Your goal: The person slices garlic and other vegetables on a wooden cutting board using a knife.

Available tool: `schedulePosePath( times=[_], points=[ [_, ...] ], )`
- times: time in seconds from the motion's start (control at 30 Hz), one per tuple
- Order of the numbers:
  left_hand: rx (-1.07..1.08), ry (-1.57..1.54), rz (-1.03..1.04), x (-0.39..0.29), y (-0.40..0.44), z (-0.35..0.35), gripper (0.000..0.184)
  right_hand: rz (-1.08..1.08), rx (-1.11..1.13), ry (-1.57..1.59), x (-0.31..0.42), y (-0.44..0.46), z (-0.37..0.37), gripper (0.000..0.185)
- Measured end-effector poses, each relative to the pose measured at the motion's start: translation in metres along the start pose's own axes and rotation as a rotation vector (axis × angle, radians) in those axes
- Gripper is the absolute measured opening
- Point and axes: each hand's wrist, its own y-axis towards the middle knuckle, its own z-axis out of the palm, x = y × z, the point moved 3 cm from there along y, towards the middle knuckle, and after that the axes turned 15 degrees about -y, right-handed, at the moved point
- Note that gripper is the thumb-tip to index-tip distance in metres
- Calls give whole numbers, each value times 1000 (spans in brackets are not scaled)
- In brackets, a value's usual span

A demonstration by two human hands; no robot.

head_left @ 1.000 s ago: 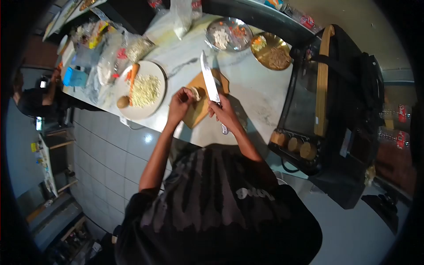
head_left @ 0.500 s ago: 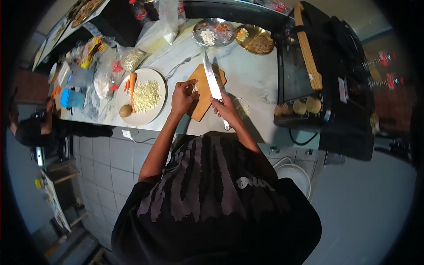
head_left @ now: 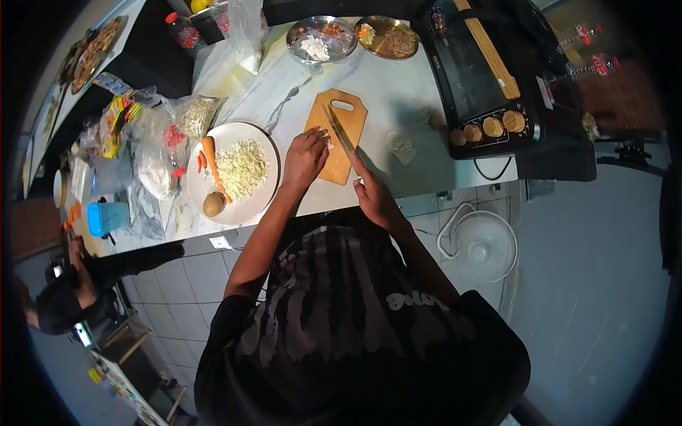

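A wooden cutting board lies near the counter's front edge, its handle slot at the far end. My left hand rests on the board's left side, fingers bent together over a small pale piece of food that they mostly cover. Gripped in my right hand is a kitchen knife, its blade angled over the board just right of my left fingertips. Thin pale scraps lie on the counter right of the board.
Left of the board, a white plate holds chopped pale food, carrots and a round brown item. Two metal plates with cut food stand behind. A black oven borders the right; bags crowd the left. Another person is at far left.
My left hand has lowered onto the board with the pale piece. The knife has come down from its raised position to beside my left fingers. The view has shifted and turned slightly.
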Motion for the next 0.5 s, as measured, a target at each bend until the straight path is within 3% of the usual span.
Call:
schedulePosePath(
  times=[0.27,0.43,0.5],
  points=[
    [63,-142,-45,20,-3,3,19,159,9,-44,18,-19,21,53],
    [-26,-254,-198,21,-5,-1,13,300,17,-103,25,-24,32,53],
    [-26,-258,-185,21,-5,0,12,468,179,-191,26,-24,28,52]
  ],
)
